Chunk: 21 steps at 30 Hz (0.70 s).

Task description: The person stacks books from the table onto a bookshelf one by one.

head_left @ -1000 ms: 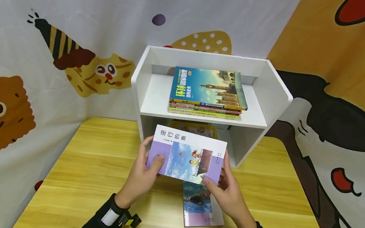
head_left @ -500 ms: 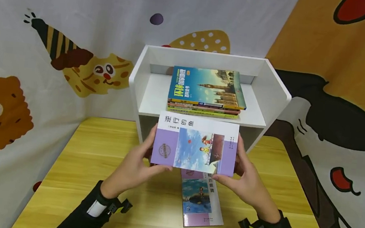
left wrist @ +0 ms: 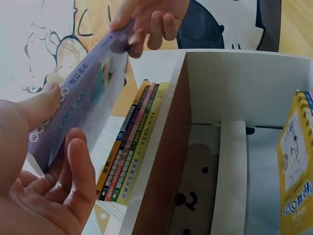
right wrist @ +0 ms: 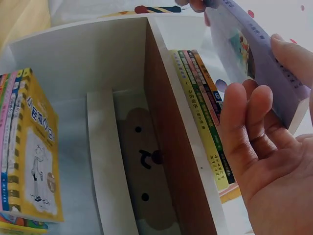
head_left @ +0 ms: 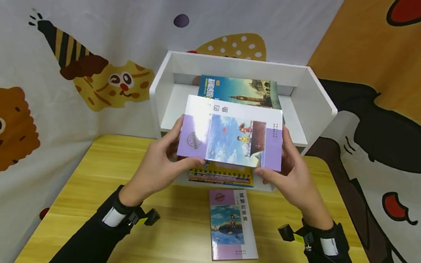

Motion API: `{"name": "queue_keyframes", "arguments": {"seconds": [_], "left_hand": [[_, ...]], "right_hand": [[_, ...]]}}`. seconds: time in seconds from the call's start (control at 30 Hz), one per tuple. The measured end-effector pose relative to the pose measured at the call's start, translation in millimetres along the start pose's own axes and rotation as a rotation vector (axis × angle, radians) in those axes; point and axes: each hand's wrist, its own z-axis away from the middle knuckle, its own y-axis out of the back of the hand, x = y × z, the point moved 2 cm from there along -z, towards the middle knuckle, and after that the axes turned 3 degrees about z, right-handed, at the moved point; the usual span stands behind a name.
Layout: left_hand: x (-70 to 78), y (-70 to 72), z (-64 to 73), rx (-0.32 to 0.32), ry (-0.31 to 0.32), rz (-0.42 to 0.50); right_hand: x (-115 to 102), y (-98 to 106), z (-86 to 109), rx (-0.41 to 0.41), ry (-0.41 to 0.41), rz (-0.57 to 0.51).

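Note:
A purple and white paperback book [head_left: 235, 136] with a picture on its cover is held level in front of the upper shelf. My left hand [head_left: 159, 164] grips its left end, thumb on the near edge and fingers beneath. The right hand [head_left: 297, 179] grips the other end the same way. Behind and partly hidden by it lies a stack of books [head_left: 245, 91] on the upper shelf, a blue-covered one on top. In the left wrist view the held book's purple spine [left wrist: 73, 81] shows between thumb and fingers.
A white two-level shelf [head_left: 324, 106] stands at the back of the wooden table [head_left: 108, 189]. Its lower level holds a stack of yellow-covered books [head_left: 225, 175]. Another purple and white book [head_left: 232, 226] lies on the table in front. A printed curtain [head_left: 122, 11] hangs behind.
Both hands have raised the held book away from me, from before the lower level to before the upper one. It now overlaps the upper stack. The book on the table has stayed put.

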Motion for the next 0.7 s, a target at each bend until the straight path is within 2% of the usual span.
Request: {"name": "queue_keyframes", "arguments": {"seconds": [0.1, 0.23, 0.4, 0.5, 0.6, 0.7], "left_hand": [[-2.9, 0.8, -5.6, -0.002, 0.037, 0.051], [-8.0, 2.9, -11.1, -0.036, 0.100, 0.132], [-12.5, 4.1, -17.1, -0.062, 0.140, 0.144], [-19.9, 3.5, -20.7, -0.022, 0.128, 0.056], [-30.2, 3.1, -23.6, 0.054, 0.072, -0.109], [-37.2, 2.4, -26.8, 0.138, -0.013, -0.294]], "right_hand": [[1.6, 2.4, -5.6, 0.007, -0.015, 0.006], [11.0, 6.2, -10.4, 0.011, -0.051, -0.008], [27.8, 14.1, -13.9, 0.035, -0.123, 0.000], [30.9, 17.7, -16.5, 0.051, -0.152, 0.003], [29.3, 20.2, -18.4, 0.116, -0.155, 0.048], [25.8, 21.8, -19.3, 0.211, -0.137, 0.195]]}}
